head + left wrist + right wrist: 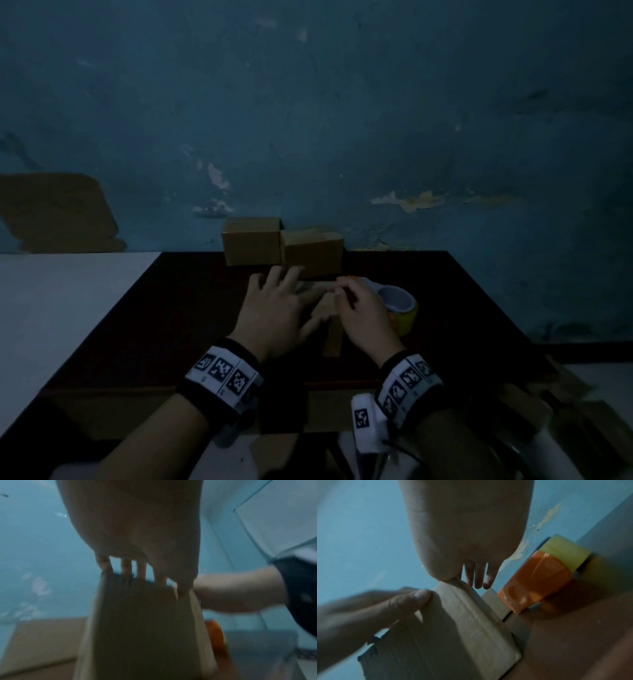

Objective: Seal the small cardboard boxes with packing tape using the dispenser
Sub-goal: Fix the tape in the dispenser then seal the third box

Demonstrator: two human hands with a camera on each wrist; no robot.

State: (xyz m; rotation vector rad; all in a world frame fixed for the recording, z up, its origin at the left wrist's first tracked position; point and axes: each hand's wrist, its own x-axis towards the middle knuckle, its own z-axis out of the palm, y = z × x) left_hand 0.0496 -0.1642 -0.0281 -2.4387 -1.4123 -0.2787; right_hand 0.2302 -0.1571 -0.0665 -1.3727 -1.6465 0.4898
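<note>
A small brown cardboard box (332, 337) lies in the middle of the dark table (191, 308), with its flaps loose. My left hand (284, 301) holds it from the left, fingers spread over its far side and the thumb (421, 596) pressed on the near face. My right hand (356, 308) pinches the box's upper edge (453, 582) between thumb and forefinger, the other fingers hanging straight. The orange tape dispenser (534, 581) with its yellow roll (404, 310) sits on the table just right of the right hand, untouched.
Two more cardboard boxes (251, 241) (313, 255) stand side by side at the table's back edge against the blue wall. A white surface (68, 308) adjoins the table on the left. Flat cardboard pieces (565, 394) lie low on the right.
</note>
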